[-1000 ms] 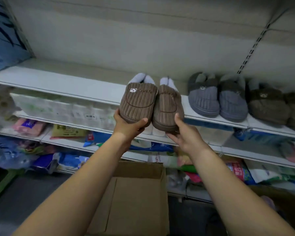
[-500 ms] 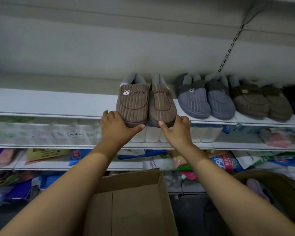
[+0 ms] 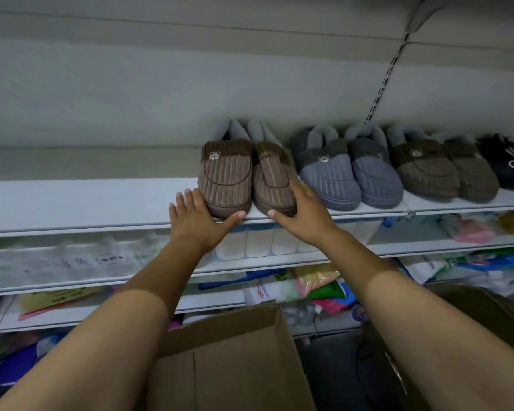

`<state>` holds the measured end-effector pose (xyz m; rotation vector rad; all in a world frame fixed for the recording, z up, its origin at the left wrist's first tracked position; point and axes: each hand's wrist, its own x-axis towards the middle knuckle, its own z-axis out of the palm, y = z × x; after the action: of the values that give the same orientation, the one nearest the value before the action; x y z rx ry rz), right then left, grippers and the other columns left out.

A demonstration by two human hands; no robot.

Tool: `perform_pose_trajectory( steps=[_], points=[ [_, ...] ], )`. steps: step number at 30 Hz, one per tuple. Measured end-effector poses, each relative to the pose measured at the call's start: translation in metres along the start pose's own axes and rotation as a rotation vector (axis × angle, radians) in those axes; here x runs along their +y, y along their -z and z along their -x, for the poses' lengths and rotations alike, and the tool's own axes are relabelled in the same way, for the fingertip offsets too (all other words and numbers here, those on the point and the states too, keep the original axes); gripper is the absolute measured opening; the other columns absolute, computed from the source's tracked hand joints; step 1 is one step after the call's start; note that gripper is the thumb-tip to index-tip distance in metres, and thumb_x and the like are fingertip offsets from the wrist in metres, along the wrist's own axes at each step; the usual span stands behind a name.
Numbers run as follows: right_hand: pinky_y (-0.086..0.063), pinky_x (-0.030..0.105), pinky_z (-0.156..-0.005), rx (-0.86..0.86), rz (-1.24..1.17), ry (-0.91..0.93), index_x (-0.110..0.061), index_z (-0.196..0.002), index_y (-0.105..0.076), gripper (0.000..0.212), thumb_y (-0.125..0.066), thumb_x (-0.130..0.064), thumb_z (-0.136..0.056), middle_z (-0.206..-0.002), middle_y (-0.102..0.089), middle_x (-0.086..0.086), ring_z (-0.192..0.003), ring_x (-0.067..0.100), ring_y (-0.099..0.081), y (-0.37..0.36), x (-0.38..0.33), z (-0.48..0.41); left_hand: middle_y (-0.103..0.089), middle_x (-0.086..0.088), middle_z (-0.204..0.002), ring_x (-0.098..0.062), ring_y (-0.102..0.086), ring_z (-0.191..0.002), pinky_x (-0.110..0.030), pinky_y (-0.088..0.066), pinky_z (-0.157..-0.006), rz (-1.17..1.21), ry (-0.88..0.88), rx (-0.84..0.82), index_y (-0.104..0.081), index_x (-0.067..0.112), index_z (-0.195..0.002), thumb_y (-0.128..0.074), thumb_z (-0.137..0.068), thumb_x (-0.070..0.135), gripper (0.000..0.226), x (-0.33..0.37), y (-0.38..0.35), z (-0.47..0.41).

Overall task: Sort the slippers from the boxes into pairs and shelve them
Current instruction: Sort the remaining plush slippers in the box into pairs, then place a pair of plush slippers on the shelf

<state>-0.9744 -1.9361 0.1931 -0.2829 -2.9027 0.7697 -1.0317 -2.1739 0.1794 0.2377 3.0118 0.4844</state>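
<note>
A pair of brown ribbed slippers (image 3: 244, 179) with grey lining stands on the top white shelf (image 3: 86, 203), toes toward me. My left hand (image 3: 195, 218) lies flat on the shelf at the pair's left side, thumb touching the left slipper's toe. My right hand (image 3: 304, 212) rests against the right slipper's outer side, fingers straight, thumb at its toe. Neither hand grips anything.
To the right on the same shelf stand a grey-blue pair (image 3: 350, 176), a darker brown pair (image 3: 439, 170) and a black slipper (image 3: 511, 164). Lower shelves hold packaged goods (image 3: 72, 262). An open cardboard box (image 3: 229, 360) sits below; another box (image 3: 469, 310) is at lower right.
The brown pair went from being held in the air to standing on the shelf and slid further back. Both hands have let go and now lie flat beside it.
</note>
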Motion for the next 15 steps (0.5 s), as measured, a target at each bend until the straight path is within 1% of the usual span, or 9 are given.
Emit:
perform_pose_trajectory(
  steps=[2, 6, 10, 13, 15],
  points=[
    [-0.029, 0.042, -0.119, -0.011, 0.024, 0.006, -0.020, -0.158, -0.019, 0.099, -0.064, -0.066, -0.083, -0.166, -0.015, 0.006, -0.150, 0.030, -0.022, 0.002, 0.001, -0.006, 0.008, -0.013, -0.170, -0.036, 0.012, -0.155, -0.054, 0.004, -0.125, -0.024, 0.013, -0.048, 0.008, 0.012, -0.161, -0.020, -0.063, 0.101, 0.135, 0.002, 0.002, -0.006],
    [-0.030, 0.045, -0.119, -0.038, 0.060, 0.004, -0.023, -0.158, -0.018, 0.099, -0.063, -0.069, -0.082, -0.167, -0.010, 0.003, -0.151, 0.030, -0.020, 0.002, 0.002, -0.010, 0.014, -0.010, -0.170, -0.036, 0.016, -0.155, -0.056, 0.006, -0.124, -0.039, 0.021, -0.109, 0.014, 0.015, -0.160, -0.017, -0.058, 0.102, 0.137, 0.003, 0.004, -0.009],
    [-0.028, 0.046, -0.120, -0.067, 0.088, -0.016, -0.022, -0.160, -0.008, 0.101, -0.059, -0.068, -0.086, -0.168, 0.000, 0.003, -0.153, 0.029, -0.013, 0.003, -0.003, -0.005, 0.012, -0.008, -0.170, -0.034, 0.015, -0.155, -0.054, 0.007, -0.124, 0.002, 0.022, -0.115, 0.013, 0.018, -0.160, -0.021, -0.058, 0.103, 0.138, 0.000, 0.005, -0.010],
    [-0.026, 0.046, -0.121, -0.097, 0.127, -0.041, -0.022, -0.160, 0.001, 0.105, -0.057, -0.069, -0.087, -0.168, 0.003, 0.006, -0.153, 0.030, -0.012, 0.011, -0.004, 0.007, 0.008, -0.010, -0.170, -0.034, 0.011, -0.156, -0.052, 0.005, -0.124, 0.069, -0.006, -0.091, 0.009, 0.017, -0.161, -0.028, -0.065, 0.100, 0.132, -0.003, 0.009, -0.007],
    [-0.026, 0.045, -0.121, -0.093, 0.148, -0.040, -0.021, -0.160, -0.001, 0.104, -0.055, -0.070, -0.087, -0.168, 0.000, 0.007, -0.153, 0.029, -0.014, 0.017, -0.002, 0.021, 0.009, -0.013, -0.170, -0.033, 0.007, -0.156, -0.051, 0.001, -0.126, 0.081, -0.046, -0.069, 0.007, 0.015, -0.162, -0.031, -0.072, 0.095, 0.125, -0.010, 0.010, 0.001]
  ],
)
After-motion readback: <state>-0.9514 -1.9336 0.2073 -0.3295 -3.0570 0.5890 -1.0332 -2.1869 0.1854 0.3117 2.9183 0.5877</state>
